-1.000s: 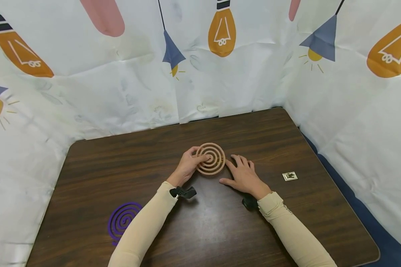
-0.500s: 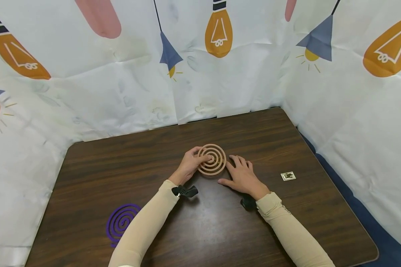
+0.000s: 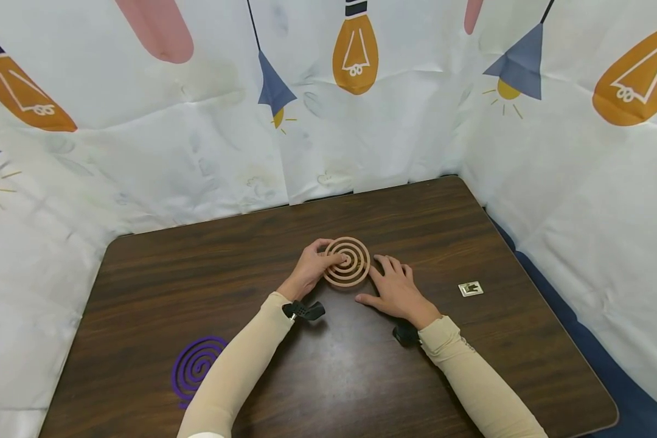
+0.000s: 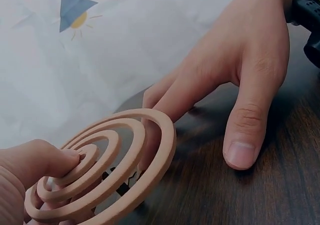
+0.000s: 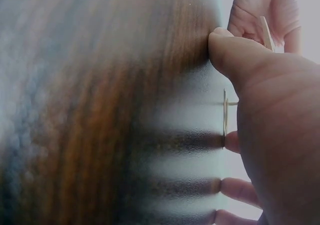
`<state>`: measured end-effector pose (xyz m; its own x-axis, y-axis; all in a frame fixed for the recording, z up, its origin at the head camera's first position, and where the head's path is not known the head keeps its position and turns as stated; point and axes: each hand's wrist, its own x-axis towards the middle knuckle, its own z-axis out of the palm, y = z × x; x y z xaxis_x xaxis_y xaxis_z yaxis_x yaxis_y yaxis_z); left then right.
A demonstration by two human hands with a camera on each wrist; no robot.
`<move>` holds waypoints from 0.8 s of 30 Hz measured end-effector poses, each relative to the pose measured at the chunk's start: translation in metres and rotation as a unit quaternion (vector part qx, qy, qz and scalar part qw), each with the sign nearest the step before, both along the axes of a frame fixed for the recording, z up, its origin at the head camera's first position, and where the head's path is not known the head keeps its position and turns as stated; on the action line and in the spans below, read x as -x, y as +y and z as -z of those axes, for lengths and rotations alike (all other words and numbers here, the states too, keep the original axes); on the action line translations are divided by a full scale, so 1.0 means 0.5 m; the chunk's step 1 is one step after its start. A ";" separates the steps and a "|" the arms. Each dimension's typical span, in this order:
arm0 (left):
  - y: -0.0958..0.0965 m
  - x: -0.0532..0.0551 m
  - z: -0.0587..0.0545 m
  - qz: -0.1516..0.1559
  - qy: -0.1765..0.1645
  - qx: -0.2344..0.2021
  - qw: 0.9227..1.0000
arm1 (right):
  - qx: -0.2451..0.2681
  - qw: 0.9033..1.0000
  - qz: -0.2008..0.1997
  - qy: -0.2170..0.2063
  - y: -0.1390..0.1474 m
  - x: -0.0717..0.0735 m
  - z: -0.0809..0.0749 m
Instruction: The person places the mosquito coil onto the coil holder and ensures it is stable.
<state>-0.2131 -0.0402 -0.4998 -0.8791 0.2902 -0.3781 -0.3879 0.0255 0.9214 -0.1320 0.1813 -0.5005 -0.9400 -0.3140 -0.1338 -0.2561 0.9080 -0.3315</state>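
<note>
My left hand (image 3: pixel 309 267) pinches a flat tan spiral disc (image 3: pixel 365 267), thumb over its centre and fingers behind it. In the left wrist view the disc (image 4: pixel 162 157) is tilted, its outer ring in front of the other hand's index finger. My right hand (image 3: pixel 399 292) lies beside it with fingers and thumb spread, fingertips down on the table. The right wrist view has a thin gold-edged metal piece (image 5: pixel 225 117) low at the table surface, near that hand's fingertips. Through the disc's gaps a dark and shiny patch (image 4: pixel 120 185) shows, mostly hidden.
A purple spiral (image 3: pixel 188 371) lies at the left of the brown table (image 3: pixel 142 292), partly behind the left sleeve. Toward the right lies a small metal plate (image 3: pixel 471 289) with a dark cutout shape. Printed white curtains (image 3: pixel 208 146) hang along the back and right.
My left hand has shifted very slightly to the right with the tan spiral disc. The right hand stays in place. The head view itself has turned a little.
</note>
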 end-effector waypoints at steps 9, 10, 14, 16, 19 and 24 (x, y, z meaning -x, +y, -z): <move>0.000 0.005 -0.005 0.017 0.006 0.019 1.000 | 0.002 1.000 0.001 0.006 0.000 0.001 0.004; 0.000 0.006 -0.006 0.018 0.006 0.019 1.000 | 0.001 1.000 0.000 0.006 0.000 0.001 0.004; -0.001 0.007 -0.006 0.024 0.006 0.022 0.999 | -0.001 1.000 -0.003 0.008 0.000 0.001 0.005; -0.001 0.009 -0.005 0.028 0.006 0.026 0.999 | -0.001 1.000 -0.004 0.008 0.001 0.001 0.006; -0.002 0.012 -0.004 0.033 0.004 0.034 0.999 | -0.002 1.000 -0.004 0.007 0.002 0.001 0.008; -0.001 0.016 -0.005 0.043 0.006 0.053 0.998 | -0.005 1.000 -0.004 0.004 0.004 0.000 0.013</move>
<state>-0.2208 -0.0407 -0.4972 -0.8570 0.3241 -0.4007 -0.3696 0.1553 0.9161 -0.1322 0.1834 -0.5070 -0.9386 -0.3196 -0.1297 -0.2652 0.9091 -0.3211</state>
